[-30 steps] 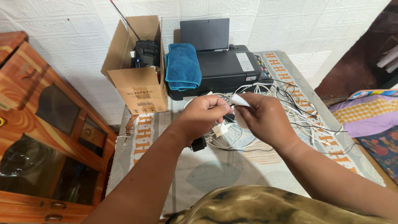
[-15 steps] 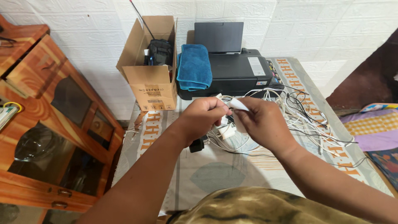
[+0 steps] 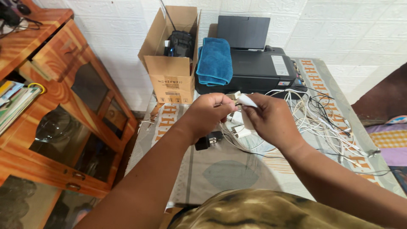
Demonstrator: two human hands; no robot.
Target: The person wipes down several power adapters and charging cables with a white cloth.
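White plug piece [image 3: 246, 101] pinched in right hand [image 3: 271, 121] fingertips, long axis pointing left toward closed left hand [image 3: 207, 113] gripping a white cable [image 3: 250, 148], nearly touching.

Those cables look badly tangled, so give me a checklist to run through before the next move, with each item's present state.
1. Left hand closed on something: ok, though what it pinches is hidden by the fingers.
2. Right hand grips the white plug: ok.
3. Held cable free of the cable pile: not ok, the wires overlap and cross.
4. Black adapter lying clear on the table: ok.
5. Printer out of the hands' way: ok.
6. Which cable belongs to the plug: cannot tell.
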